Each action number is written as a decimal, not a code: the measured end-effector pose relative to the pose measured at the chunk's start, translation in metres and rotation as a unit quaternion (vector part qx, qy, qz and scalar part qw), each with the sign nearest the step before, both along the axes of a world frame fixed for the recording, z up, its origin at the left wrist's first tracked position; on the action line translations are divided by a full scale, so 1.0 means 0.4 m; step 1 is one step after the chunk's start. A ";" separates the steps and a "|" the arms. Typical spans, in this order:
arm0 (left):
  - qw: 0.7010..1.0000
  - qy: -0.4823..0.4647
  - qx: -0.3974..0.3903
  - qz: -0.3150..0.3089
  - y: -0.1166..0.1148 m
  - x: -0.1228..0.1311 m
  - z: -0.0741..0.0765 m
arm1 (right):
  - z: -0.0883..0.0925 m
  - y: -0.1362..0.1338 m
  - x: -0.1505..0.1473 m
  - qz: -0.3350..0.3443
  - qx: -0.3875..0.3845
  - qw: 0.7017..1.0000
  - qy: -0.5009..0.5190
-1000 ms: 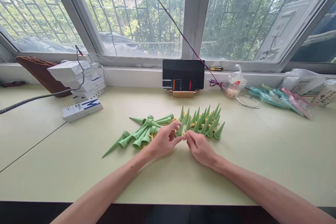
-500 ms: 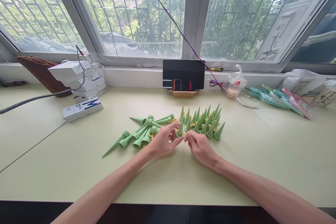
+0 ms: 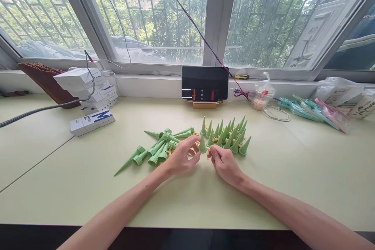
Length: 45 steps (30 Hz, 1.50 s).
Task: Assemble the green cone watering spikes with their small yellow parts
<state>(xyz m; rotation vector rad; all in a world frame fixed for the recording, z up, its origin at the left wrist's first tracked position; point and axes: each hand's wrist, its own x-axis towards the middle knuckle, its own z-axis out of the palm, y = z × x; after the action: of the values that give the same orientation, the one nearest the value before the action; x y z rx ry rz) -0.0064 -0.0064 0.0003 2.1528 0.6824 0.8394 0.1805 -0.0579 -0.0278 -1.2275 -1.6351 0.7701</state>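
A green plant watering spike point(image 3: 202, 146) stands point-up between my hands. My left hand point(image 3: 184, 157) curls around its left side, thumb and fingers on it. My right hand point(image 3: 225, 163) is closed in a pinch on a small yellow valve point(image 3: 208, 150) at the spike's lower right side; its fingertips partly cover the valve. Just beyond, several spikes with yellow valves stand upright in a cluster point(image 3: 230, 136). Left of my left hand, more green spikes point(image 3: 155, 150) lie loosely piled, with a few yellow pieces point(image 3: 169, 151) among them.
A phone point(image 3: 204, 95) leans against a black tablet point(image 3: 205, 78) at the back. White boxes point(image 3: 92, 121) and a dark cable point(image 3: 58, 105) are at left. A tied plastic bag point(image 3: 261, 93) and bagged pastel items point(image 3: 313, 110) lie at the back right.
The spike between my hands has shifted slightly downward. My left thumb has drawn back a little to the left. My right hand has moved slightly right.
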 end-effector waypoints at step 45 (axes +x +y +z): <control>0.995 -0.050 -0.079 0.017 0.013 -0.002 0.004 | 0.009 -0.005 -0.002 -0.029 0.017 0.999 0.018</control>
<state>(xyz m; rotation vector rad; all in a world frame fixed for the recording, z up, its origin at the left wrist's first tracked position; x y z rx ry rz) -0.0070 -0.0014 0.0020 1.9496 0.7131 0.8744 0.1797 -0.0599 -0.0241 -1.2257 -1.5695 0.7214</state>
